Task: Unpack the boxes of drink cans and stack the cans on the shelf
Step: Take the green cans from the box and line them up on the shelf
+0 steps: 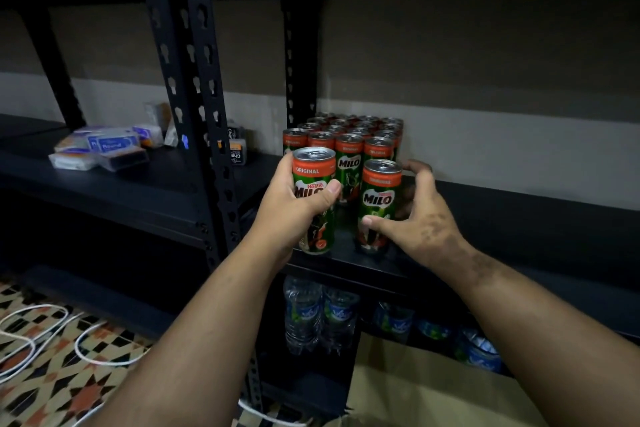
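On the black shelf [502, 204] the block of Milo cans [349, 135] stands at the back, and in front of it your left hand [294, 204] grips one Milo can [313, 198] while your right hand [420, 218] wraps around another Milo can [379, 204] standing upright on the shelf.

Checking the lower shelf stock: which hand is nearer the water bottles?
Left. The left hand, holding a can, is almost directly above the water bottles; the right hand is further right.

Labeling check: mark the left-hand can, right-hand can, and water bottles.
left-hand can [313, 180], head view, orange band and label
right-hand can [379, 198], head view, logo on label
water bottles [320, 315], head view, labels, lower shelf
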